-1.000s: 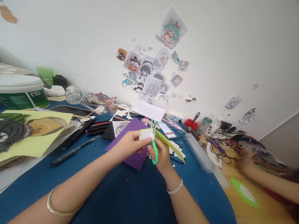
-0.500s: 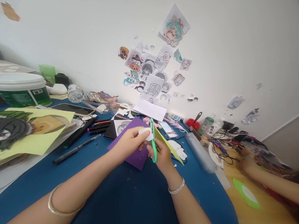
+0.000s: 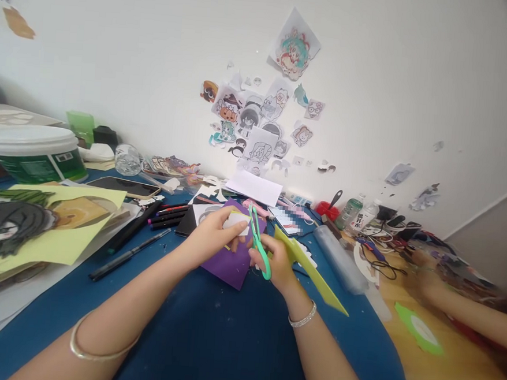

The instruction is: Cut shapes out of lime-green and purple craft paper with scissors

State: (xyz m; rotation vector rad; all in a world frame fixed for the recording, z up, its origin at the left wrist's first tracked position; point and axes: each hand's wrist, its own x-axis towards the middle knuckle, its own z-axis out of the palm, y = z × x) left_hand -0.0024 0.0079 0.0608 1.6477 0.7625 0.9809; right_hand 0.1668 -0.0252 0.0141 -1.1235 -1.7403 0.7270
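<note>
Between the thumb and fingers of my left hand (image 3: 207, 236) is a small white paper piece (image 3: 236, 222) with yellow paper showing behind it. My right hand (image 3: 278, 264) is closed round the handles of green-handled scissors (image 3: 256, 236). Their blades point up and away, close to the white piece's right edge, and are slightly parted. A larger yellow paper sheet (image 3: 317, 275) slants down behind and to the right of my right hand; whether the fingers touch it is hidden. Below both hands, a purple sheet (image 3: 226, 269) lies on the blue mat (image 3: 221, 332).
Markers (image 3: 167, 218) and a pen (image 3: 129, 256) lie left of the purple sheet. Paper drawings (image 3: 58, 246) and a white-lidded tub (image 3: 34, 151) stand farther left. At right are a clear plastic roll (image 3: 339, 260), bottles (image 3: 351, 211) and another person's arm (image 3: 458, 300).
The yellow sheet has swung out rightward and down, apart from the white piece. My left hand has shifted slightly left, and the scissors have tilted with their tips leftward.
</note>
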